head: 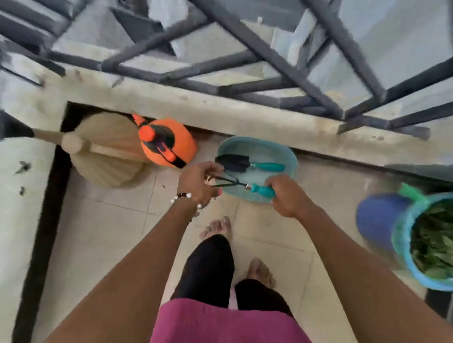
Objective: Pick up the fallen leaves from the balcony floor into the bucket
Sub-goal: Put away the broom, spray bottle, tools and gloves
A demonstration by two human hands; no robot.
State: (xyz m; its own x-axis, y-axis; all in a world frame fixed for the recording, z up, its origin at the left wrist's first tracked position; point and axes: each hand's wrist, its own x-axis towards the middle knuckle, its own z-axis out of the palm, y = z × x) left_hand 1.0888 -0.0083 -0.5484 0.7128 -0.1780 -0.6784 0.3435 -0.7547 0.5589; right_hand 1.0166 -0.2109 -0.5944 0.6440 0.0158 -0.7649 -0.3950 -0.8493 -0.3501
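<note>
Holding a small hand rake [232,183] over a teal basin [279,149], the person is standing barefoot on the tiled balcony floor [108,228]. The leaves [448,243] in view are already lying in the blue bucket [438,283] at the near right, filling much of its mouth; a few dark scraps [22,166] are resting on the ledge at the far left, too blurred to identify.

Handling judgement: the leaves are looking light, thin and limp, so they are likely to be compressing under the fingers, clinging together in clumps and slipping out of a loose grasp. A gathered handful, pinched from above with the fingers closing under the pile, is looking like the secure hold; single leaves are calling for a fingertip pinch at the stem or edge. The bucket is appearing rigid, and its rim is offering the obvious grip point.

The right hand [286,195] is gripping the rake's teal handle. The left hand [198,182] is pinching the dark metal prongs at the other end, fingers curled around them. A second tool, a trowel [247,163] with a matching teal handle, is lying inside the basin.

Farther left, an orange sprayer [177,140] is standing against the wall base, touching a straw broom [105,150] that is leaning in the corner. A dark metal railing [262,47] is running along the far side.
</note>
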